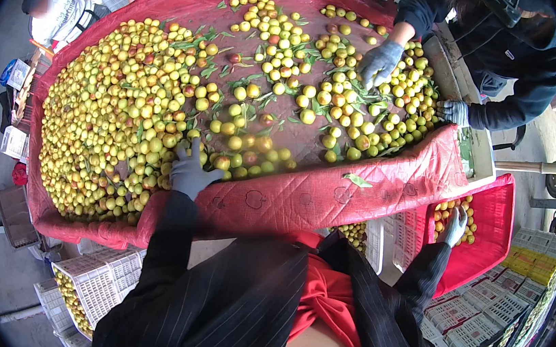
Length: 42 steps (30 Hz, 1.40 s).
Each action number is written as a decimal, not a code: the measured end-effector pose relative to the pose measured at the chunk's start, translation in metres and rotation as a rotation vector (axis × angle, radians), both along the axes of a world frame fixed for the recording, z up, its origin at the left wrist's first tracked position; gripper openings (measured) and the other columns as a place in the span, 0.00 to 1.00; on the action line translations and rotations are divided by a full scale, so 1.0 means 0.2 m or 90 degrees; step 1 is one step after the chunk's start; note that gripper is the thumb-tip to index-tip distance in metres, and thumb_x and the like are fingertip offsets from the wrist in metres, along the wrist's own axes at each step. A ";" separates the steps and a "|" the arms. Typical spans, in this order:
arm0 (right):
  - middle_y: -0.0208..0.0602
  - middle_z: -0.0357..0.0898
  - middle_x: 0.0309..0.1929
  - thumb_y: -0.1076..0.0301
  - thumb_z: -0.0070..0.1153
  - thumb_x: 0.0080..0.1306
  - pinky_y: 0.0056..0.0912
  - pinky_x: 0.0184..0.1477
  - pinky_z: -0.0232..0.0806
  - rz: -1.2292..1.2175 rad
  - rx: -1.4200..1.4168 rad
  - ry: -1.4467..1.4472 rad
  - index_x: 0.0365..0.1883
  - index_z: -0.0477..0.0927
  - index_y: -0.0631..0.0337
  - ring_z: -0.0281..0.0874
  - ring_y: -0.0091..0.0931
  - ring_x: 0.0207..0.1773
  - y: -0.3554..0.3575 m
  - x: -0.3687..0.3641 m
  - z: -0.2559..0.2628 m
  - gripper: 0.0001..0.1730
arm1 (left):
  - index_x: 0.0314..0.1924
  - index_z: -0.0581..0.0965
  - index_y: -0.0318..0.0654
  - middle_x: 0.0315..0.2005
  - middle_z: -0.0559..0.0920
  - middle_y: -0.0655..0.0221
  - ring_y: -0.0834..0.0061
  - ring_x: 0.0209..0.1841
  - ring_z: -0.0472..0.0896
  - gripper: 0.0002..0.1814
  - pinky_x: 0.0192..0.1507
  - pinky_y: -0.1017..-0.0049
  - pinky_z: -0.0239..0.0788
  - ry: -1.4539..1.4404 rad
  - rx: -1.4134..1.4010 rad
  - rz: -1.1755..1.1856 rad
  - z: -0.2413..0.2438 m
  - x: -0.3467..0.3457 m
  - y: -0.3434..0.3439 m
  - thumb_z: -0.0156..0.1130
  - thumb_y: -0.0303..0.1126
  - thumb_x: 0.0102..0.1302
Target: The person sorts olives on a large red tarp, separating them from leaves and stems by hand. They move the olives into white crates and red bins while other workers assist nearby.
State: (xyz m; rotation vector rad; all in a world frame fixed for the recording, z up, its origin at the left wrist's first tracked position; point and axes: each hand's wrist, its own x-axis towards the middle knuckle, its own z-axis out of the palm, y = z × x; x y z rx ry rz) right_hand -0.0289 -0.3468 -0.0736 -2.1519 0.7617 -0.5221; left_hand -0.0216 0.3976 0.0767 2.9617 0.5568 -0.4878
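Note:
My left hand [190, 173], in a grey glove, reaches over the near padded edge of a red-lined sorting table [275, 201]. Its fingers are spread at the edge of a large heap of yellow-green jujubes [120, 114], with no fruit visibly gripped. A smaller group of jujubes [251, 160] lies just right of that hand. My right hand [454, 227], also gloved, is down inside a red-lined crate [491, 223], over jujubes [468, 231] at its left side. Its palm side is hidden, so whether it holds fruit is unclear.
Opposite, at the right, a co-worker's gloved hand [380, 64] is among jujubes; their other hand [452, 112] rests at the table's edge. Green leaves [316, 108] lie scattered. White plastic crates stand at lower left [101, 277] and right [472, 319]. More people [65, 10] are at the upper left.

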 end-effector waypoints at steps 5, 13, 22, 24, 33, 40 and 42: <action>0.48 0.79 0.62 0.66 0.63 0.69 0.44 0.64 0.70 0.090 -0.341 0.038 0.64 0.77 0.60 0.77 0.44 0.62 0.39 0.18 0.22 0.25 | 0.81 0.47 0.53 0.73 0.55 0.38 0.41 0.56 0.79 0.70 0.59 0.54 0.73 0.104 0.027 -0.101 -0.08 0.08 -0.04 0.78 0.65 0.46; 0.49 0.80 0.55 0.71 0.62 0.65 0.47 0.58 0.73 0.588 -0.040 -0.091 0.56 0.80 0.58 0.79 0.47 0.55 1.62 0.22 0.61 0.19 | 0.75 0.58 0.57 0.64 0.64 0.41 0.44 0.52 0.80 0.49 0.58 0.53 0.74 -0.029 -0.338 -0.168 -0.35 0.41 -0.65 0.73 0.54 0.58; 0.52 0.76 0.59 0.64 0.58 0.63 0.55 0.53 0.75 0.567 -0.251 0.133 0.61 0.76 0.49 0.78 0.54 0.55 1.66 0.75 0.39 0.25 | 0.82 0.47 0.66 0.74 0.57 0.36 0.41 0.72 0.65 0.63 0.70 0.53 0.63 -0.143 0.002 0.099 -0.07 0.02 0.22 0.78 0.54 0.53; 0.55 0.73 0.63 0.58 0.60 0.62 0.56 0.55 0.75 0.584 -0.259 0.232 0.62 0.76 0.48 0.78 0.54 0.57 1.66 0.96 0.21 0.29 | 0.82 0.41 0.71 0.73 0.57 0.32 0.41 0.69 0.70 0.69 0.68 0.53 0.66 -0.050 -0.018 0.218 -0.04 -0.13 0.39 0.80 0.56 0.49; 0.50 0.82 0.42 0.66 0.62 0.58 0.49 0.40 0.77 0.656 -0.021 0.287 0.46 0.78 0.59 0.83 0.45 0.42 1.61 1.08 0.18 0.17 | 0.82 0.41 0.64 0.72 0.52 0.32 0.35 0.68 0.70 0.72 0.65 0.51 0.69 -0.004 -0.124 0.133 -0.16 -0.04 0.29 0.81 0.57 0.45; 0.35 0.80 0.40 0.62 0.51 0.76 0.21 0.22 0.64 0.418 0.834 -0.064 0.59 0.75 0.54 0.78 0.26 0.30 1.39 0.78 0.43 0.16 | 0.79 0.56 0.52 0.67 0.72 0.47 0.46 0.66 0.74 0.49 0.67 0.56 0.67 -0.166 -0.429 -0.165 -0.26 0.35 -0.38 0.69 0.53 0.65; 0.31 0.80 0.38 0.56 0.51 0.78 0.18 0.20 0.59 0.350 0.694 -0.120 0.55 0.76 0.51 0.70 0.18 0.27 1.06 0.59 0.38 0.14 | 0.77 0.61 0.55 0.73 0.66 0.52 0.47 0.72 0.68 0.46 0.69 0.54 0.65 -0.161 -0.346 -0.249 -0.19 0.35 -0.50 0.69 0.56 0.64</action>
